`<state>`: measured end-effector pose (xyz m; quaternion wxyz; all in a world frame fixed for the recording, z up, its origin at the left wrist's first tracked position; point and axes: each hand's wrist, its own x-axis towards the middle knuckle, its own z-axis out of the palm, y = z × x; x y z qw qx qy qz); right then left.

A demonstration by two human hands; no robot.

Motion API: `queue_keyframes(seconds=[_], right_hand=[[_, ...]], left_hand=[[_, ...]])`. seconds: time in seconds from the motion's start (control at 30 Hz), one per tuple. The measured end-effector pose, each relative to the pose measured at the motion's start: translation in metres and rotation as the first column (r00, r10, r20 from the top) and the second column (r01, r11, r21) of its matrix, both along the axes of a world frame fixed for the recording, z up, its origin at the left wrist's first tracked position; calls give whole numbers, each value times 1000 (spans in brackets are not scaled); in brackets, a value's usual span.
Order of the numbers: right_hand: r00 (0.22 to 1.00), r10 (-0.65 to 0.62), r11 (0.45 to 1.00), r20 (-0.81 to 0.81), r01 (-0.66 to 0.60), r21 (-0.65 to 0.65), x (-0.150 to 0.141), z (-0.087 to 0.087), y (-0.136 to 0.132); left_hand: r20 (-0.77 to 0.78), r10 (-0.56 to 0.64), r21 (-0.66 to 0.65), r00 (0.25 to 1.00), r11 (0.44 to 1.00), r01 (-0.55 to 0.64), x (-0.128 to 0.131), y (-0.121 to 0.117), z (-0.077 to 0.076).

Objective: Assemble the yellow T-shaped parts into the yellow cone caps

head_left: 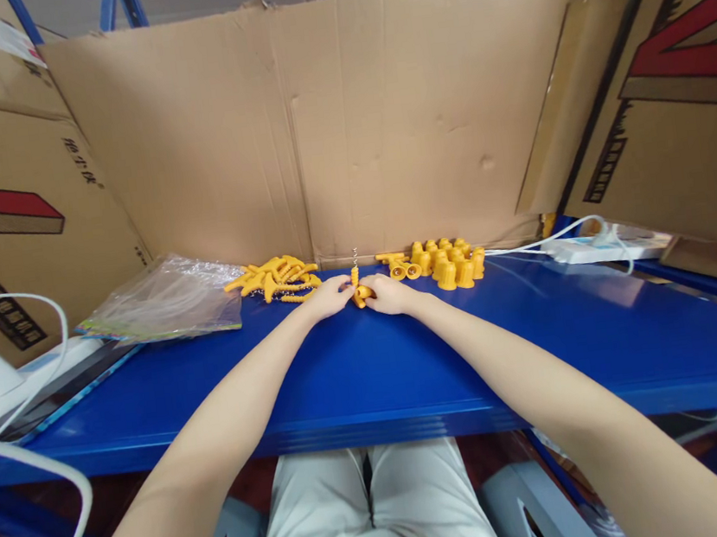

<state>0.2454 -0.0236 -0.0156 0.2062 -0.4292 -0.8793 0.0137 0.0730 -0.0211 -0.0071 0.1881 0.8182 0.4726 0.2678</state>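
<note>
Both hands, left (334, 296) and right (389, 293), look pinched together on the yellow spiral piece (355, 278), dead at our 12 o'clock over the blue table (371, 371); fingers hide the exact contact points, so we can't tell how firm each pinch is. Its metal spiral (355, 257) points up toward 12, clear of our fingertips, which looks right. For good handling, we'd steady the yellow shaft with the left, let the right do the fine turning, and stay off the sharp-looking tip. Best we work low, elbows even. Loose yellow pieces (274, 276) sit near at 11, yellow cups (445, 273) at 1; we shouldn't let our wrists knock either group.
</note>
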Motion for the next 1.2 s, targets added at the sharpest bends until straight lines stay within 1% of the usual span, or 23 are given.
queue_keyframes(seconds=[0.1,0.23,0.33,0.43,0.5,0.63,0.67,0.7,0.8,0.87,0.97,1.03,1.2], right_hand=[[1000,-11,1000,18,12,-6,0,2,-3],[998,-23,1000,57,23,5,-1,5,-7],[997,-16,1000,79,15,17,0,7,-9],[997,13,1000,77,-15,27,1,8,-10],[998,5,999,60,-8,34,2,8,-9],[999,-44,997,13,43,71,7,10,-6],[999,-54,995,1,54,81,9,11,-5],[998,-68,994,-11,68,87,10,12,-4],[992,-119,988,-41,122,93,16,16,-2],[985,-167,982,-42,170,83,20,17,-2],[974,-226,972,-2,226,71,23,18,0],[972,-233,970,34,230,74,25,18,1],[983,-169,983,75,163,79,25,15,2]], left_hand=[[-87,-46,43,995,998,50,-2,5,-2],[-95,-31,100,995,994,41,-3,8,-4],[-89,29,154,996,988,-15,-3,6,-4],[-78,103,173,992,981,-88,-2,2,-1],[-56,149,147,987,979,-139,-1,-2,2],[11,246,28,969,969,-247,-2,-4,8],[18,275,37,961,961,-276,-3,-4,10],[15,301,75,954,951,-301,-5,-3,11],[-37,354,269,934,904,-332,-13,-3,14],[-104,382,345,918,880,-327,-19,-4,16],[-215,426,342,879,876,-340,-27,-6,18],[-260,435,317,862,882,-349,-30,-6,18],[-292,404,289,867,901,-322,-30,-6,17]])
